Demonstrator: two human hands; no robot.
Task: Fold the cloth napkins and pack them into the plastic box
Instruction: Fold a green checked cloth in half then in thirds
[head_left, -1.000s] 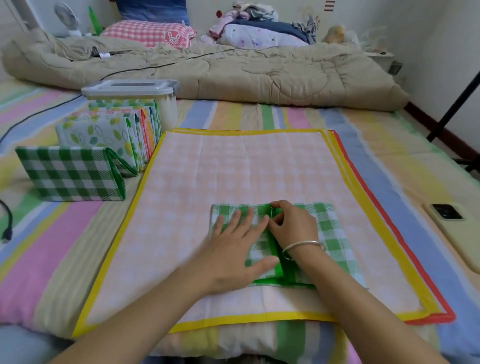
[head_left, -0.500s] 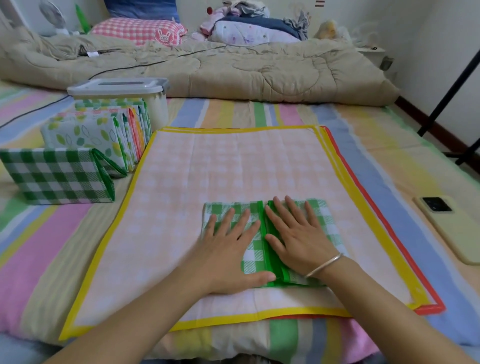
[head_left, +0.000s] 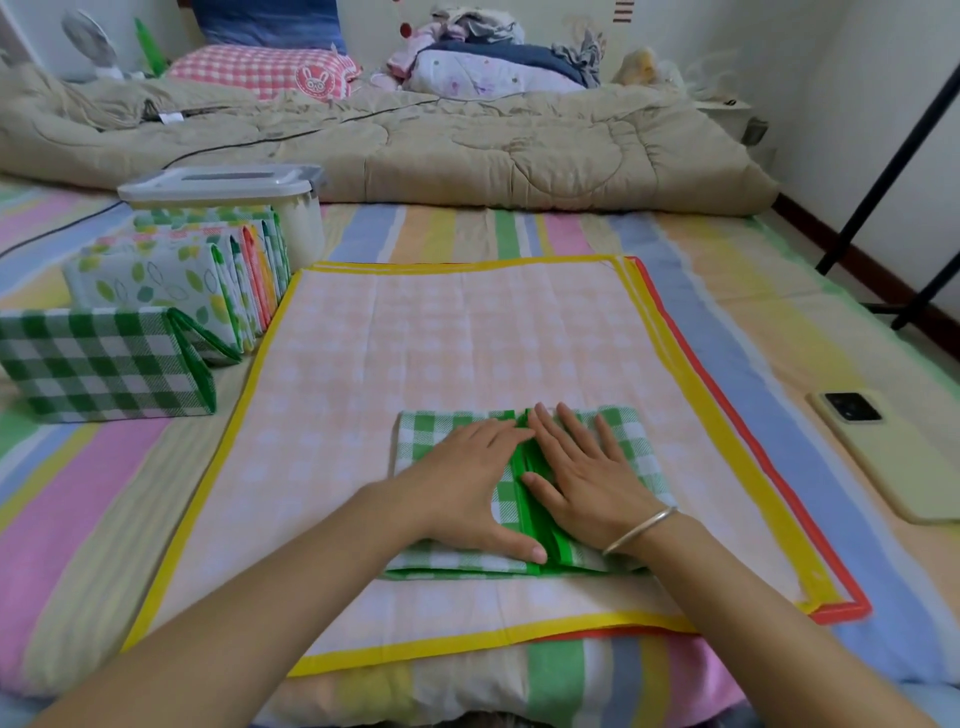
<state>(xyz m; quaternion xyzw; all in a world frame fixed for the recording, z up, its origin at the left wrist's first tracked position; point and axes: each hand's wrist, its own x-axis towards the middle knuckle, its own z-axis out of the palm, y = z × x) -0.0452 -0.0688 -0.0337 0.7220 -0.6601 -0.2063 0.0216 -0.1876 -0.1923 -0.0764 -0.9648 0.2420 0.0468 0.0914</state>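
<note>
A green checked napkin (head_left: 431, 431) lies folded inward from both sides on a spread pale orange napkin with a yellow border (head_left: 467, 338). My left hand (head_left: 467, 483) lies flat on its left flap, fingers straight. Pressing flat on the right flap is my right hand (head_left: 587, 473), with a bangle at the wrist. The two green edges meet between my hands. A white plastic box (head_left: 301, 223) with its lid on stands at the back left. In front of it stands a row of folded napkins (head_left: 171, 280), the nearest one dark green checked (head_left: 98, 369).
All of this lies on a striped bedsheet (head_left: 727, 291). A phone (head_left: 893, 457) lies face down at the right. A beige quilt (head_left: 467, 150) and pillows fill the back. Black stand legs (head_left: 878, 182) rise at the far right. A red-bordered napkin edge (head_left: 769, 462) shows under the orange one.
My right hand has gone from pinching the napkin's middle edge to lying flat on the right flap. Both hands have drawn closer together at the centre fold.
</note>
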